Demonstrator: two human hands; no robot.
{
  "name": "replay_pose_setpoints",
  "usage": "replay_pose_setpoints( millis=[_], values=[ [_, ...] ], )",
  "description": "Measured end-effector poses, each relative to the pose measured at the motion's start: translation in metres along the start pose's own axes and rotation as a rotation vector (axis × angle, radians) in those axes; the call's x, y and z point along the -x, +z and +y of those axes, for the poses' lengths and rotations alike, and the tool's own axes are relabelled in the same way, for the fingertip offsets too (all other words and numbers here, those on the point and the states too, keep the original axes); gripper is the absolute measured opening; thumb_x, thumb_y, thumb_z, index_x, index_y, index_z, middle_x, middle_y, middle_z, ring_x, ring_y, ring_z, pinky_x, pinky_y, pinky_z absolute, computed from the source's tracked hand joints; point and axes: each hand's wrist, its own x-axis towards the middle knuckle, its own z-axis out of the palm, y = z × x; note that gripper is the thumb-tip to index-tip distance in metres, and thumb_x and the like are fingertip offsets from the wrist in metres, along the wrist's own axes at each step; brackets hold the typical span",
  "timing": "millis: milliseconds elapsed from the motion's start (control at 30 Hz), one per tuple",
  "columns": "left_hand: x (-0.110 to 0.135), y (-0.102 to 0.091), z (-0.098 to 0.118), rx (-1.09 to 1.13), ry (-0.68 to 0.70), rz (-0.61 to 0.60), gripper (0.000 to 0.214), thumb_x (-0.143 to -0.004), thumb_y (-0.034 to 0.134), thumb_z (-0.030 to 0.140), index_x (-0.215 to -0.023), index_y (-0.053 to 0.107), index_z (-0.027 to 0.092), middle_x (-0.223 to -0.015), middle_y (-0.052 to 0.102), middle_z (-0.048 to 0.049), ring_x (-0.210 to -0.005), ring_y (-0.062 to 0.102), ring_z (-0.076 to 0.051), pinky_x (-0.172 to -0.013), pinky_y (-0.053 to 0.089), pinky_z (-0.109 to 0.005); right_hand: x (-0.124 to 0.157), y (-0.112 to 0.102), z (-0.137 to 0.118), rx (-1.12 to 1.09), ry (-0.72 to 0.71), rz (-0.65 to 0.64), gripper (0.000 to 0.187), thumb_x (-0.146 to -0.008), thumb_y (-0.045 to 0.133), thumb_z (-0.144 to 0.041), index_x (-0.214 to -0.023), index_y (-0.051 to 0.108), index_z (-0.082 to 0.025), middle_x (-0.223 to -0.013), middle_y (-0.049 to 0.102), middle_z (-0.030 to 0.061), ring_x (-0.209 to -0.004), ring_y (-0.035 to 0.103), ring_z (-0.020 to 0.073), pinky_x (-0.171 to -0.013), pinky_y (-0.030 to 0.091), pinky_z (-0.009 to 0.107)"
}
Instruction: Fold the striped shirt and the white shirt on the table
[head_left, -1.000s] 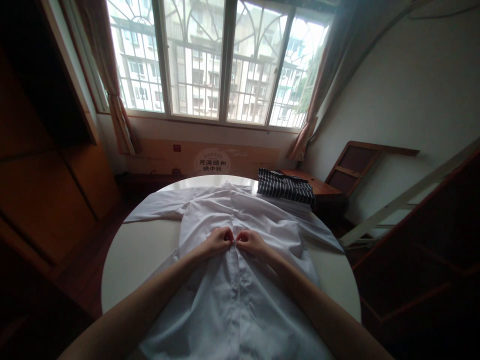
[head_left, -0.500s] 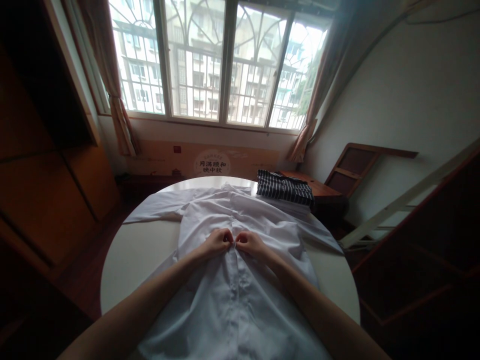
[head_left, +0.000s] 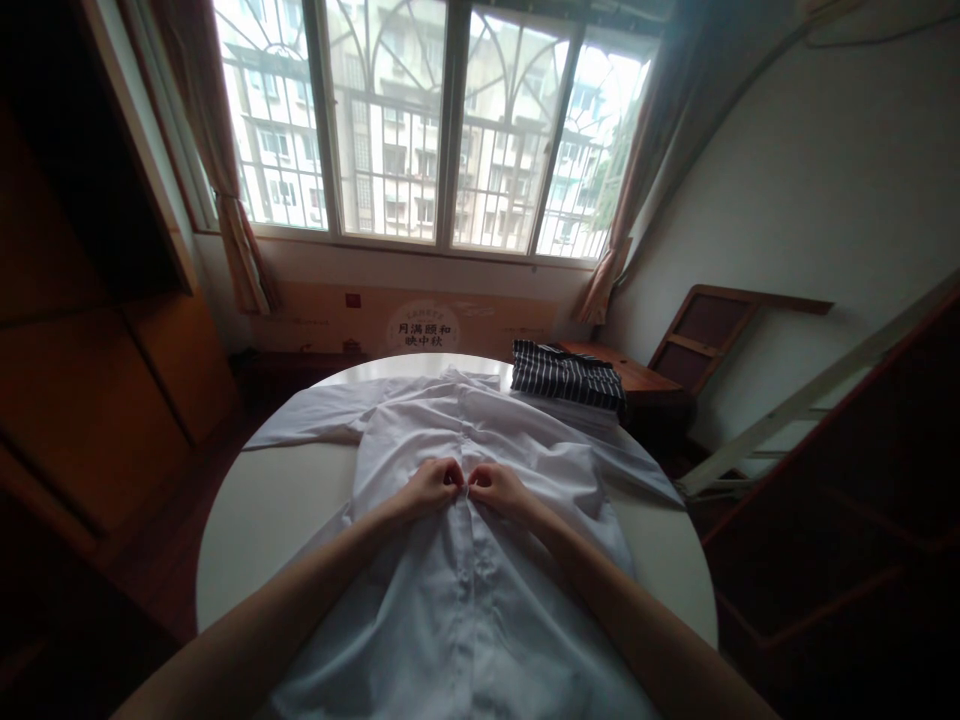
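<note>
A long white coat-like garment (head_left: 420, 590) lies face up across the round white table (head_left: 247, 530), its sleeves spread to both sides and its lower part hanging toward me. My left hand (head_left: 437, 483) pinches the front placket at mid-length from the left. Close beside it, my right hand (head_left: 495, 486) pinches the same placket from the right. The fingertips of both hands almost meet over the centre line. A button between them is too small to make out.
Dark striped folded cloth (head_left: 568, 375) rests on the table's far right edge, on top of paler folded cloth. Behind stand a low wooden table (head_left: 637, 366) and a barred window (head_left: 390, 150). A wooden cabinet (head_left: 82, 410) is at left, a pale ladder-like frame (head_left: 795, 420) at right.
Hardly anything differs. Both hands keep their pinch at the same spot on the placket, and the whole view has shifted very slightly.
</note>
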Motion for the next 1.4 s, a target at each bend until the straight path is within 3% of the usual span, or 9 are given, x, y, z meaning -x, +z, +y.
replay_pose_setpoints(
  millis=[500,1000,1400],
  values=[
    [0.0043,-0.0041,0.0055,-0.007,-0.003,0.013,0.010,-0.062,0.050,0.010,-0.067,0.059,0.012,-0.061,0.056,0.0006,-0.058,0.049,-0.011,-0.053,0.035,-0.020,0.0041,-0.0014,-0.0072,-0.062,0.062,-0.047,0.015,-0.070,0.055,-0.026,-0.067,0.062,-0.013,-0.043,0.046,-0.0052,-0.038,0.040,0.0063,-0.040,0.025,0.018],
    [0.0038,-0.0044,0.0063,-0.006,-0.023,0.012,0.005,-0.062,0.052,0.010,-0.065,0.055,0.013,-0.059,0.052,0.0023,-0.057,0.046,-0.010,-0.052,0.032,-0.020,-0.0010,0.0022,0.0005,0.007,-0.014,0.011,0.014,-0.068,0.056,-0.024,-0.066,0.065,-0.013,-0.057,0.059,-0.0001,-0.051,0.047,0.0091,-0.049,0.033,0.019],
    [0.0042,-0.0048,0.0052,0.005,0.001,0.016,0.008,-0.062,0.051,0.009,-0.066,0.056,0.013,-0.061,0.055,0.0010,-0.058,0.047,-0.010,-0.052,0.034,-0.020,0.0014,0.0025,-0.0011,0.005,-0.019,0.021,0.014,-0.069,0.056,-0.024,-0.066,0.064,-0.013,-0.053,0.055,-0.0016,-0.049,0.045,0.0084,-0.046,0.031,0.019]
  ],
)
